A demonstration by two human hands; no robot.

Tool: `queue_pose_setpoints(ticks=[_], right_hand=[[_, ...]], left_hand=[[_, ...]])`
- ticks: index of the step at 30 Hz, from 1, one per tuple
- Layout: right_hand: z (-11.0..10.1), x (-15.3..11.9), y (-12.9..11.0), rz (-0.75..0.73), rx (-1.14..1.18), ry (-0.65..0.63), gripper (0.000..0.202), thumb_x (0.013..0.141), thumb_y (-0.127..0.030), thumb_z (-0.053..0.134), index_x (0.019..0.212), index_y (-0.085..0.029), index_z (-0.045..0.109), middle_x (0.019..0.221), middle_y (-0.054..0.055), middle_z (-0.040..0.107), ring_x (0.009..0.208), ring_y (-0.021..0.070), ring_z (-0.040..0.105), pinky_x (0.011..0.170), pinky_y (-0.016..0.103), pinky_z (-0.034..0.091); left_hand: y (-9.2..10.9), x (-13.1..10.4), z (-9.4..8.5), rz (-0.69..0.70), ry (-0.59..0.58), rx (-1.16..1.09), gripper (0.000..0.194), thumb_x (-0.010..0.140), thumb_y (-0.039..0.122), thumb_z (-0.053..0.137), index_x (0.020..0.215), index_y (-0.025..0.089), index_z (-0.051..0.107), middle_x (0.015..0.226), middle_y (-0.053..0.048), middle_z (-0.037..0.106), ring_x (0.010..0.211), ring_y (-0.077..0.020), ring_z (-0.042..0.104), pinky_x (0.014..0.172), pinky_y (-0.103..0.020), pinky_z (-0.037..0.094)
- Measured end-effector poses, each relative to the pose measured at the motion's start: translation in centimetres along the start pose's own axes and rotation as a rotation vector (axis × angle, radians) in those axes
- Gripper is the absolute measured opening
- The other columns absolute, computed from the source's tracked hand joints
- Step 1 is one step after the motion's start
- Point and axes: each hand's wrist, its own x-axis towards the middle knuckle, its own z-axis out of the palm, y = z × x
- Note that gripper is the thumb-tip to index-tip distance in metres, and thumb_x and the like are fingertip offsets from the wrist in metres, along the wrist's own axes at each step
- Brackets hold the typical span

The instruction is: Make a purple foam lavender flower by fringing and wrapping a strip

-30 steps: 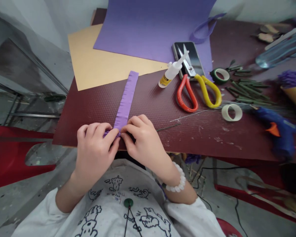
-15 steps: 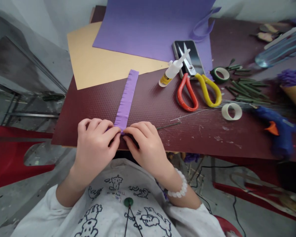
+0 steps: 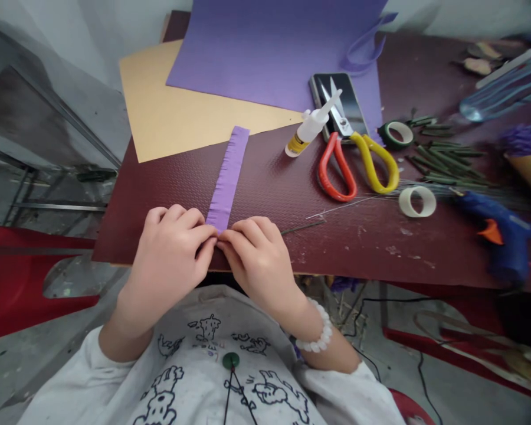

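A purple fringed strip [image 3: 228, 180], cut into short slits along its left edge, lies lengthwise on the dark red table. Its near end is pinched between the fingertips of my left hand [image 3: 172, 254] and my right hand [image 3: 261, 260], which meet close to the table's front edge. Both hands have their fingers curled and pressed together. A thin green wire stem [image 3: 303, 226] sticks out to the right from beneath my right hand; the part under the fingers is hidden.
Beyond the strip are yellow paper [image 3: 159, 118] and a purple sheet [image 3: 265, 53]. To the right are a glue bottle [image 3: 307, 133], scissors [image 3: 344, 127] on a phone [image 3: 358, 112], green tape [image 3: 397, 136], white tape [image 3: 417, 202], green stem pieces [image 3: 446, 159] and a blue glue gun [image 3: 504, 233].
My fingertips have shifted slightly at the strip's near end, and the rolled bit between them is less visible. The rest of the strip lies nearly as before.
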Motion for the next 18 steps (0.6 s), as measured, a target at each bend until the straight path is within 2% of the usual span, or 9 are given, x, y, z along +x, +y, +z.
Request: queue_pose_setpoints(ticks=[4, 9, 12, 18], right_hand=[[-0.2, 0.4, 0.0, 0.085, 0.032, -0.105, 0.022, 0.093, -0.022, 0.047, 0.083, -0.015, 0.066, 0.085, 0.007, 0.063, 0.084, 0.0202, 0.048, 0.074, 0.035, 0.038], [-0.8, 1.8, 0.3, 0.203, 0.086, -0.266, 0.015, 0.088, -0.02, 0.053, 0.078, -0.017, 0.064, 0.082, 0.005, 0.063, 0.082, 0.0197, 0.049, 0.072, 0.034, 0.034], [-1.3, 2.7, 0.4, 0.261, 0.122, -0.352, 0.012, 0.085, -0.019, 0.057, 0.075, -0.017, 0.063, 0.081, 0.004, 0.064, 0.079, 0.0189, 0.05, 0.07, 0.033, 0.033], [-1.4, 3.1, 0.2, 0.279, 0.1, -0.378, 0.011, 0.083, -0.018, 0.058, 0.074, -0.016, 0.063, 0.082, 0.005, 0.065, 0.08, 0.0194, 0.051, 0.07, 0.033, 0.033]], left_hand=[[0.1, -0.2, 0.4, 0.007, 0.051, 0.036, 0.019, 0.089, 0.024, 0.05, 0.087, 0.021, 0.069, 0.088, -0.002, 0.069, 0.085, -0.024, 0.059, 0.08, -0.044, 0.04], [0.1, -1.0, 1.4, 0.039, 0.241, 0.079, 0.018, 0.089, 0.024, 0.054, 0.101, 0.019, 0.066, 0.097, -0.005, 0.07, 0.09, -0.024, 0.06, 0.086, -0.044, 0.04], [0.0, -1.2, 1.7, 0.104, 0.323, 0.1, 0.012, 0.088, 0.022, 0.057, 0.095, 0.019, 0.067, 0.094, -0.004, 0.07, 0.089, -0.0225, 0.06, 0.088, -0.043, 0.04], [-0.2, -1.2, 1.7, 0.12, 0.289, 0.109, 0.011, 0.087, 0.02, 0.056, 0.087, 0.018, 0.067, 0.093, -0.002, 0.071, 0.087, -0.0223, 0.059, 0.086, -0.043, 0.041]])
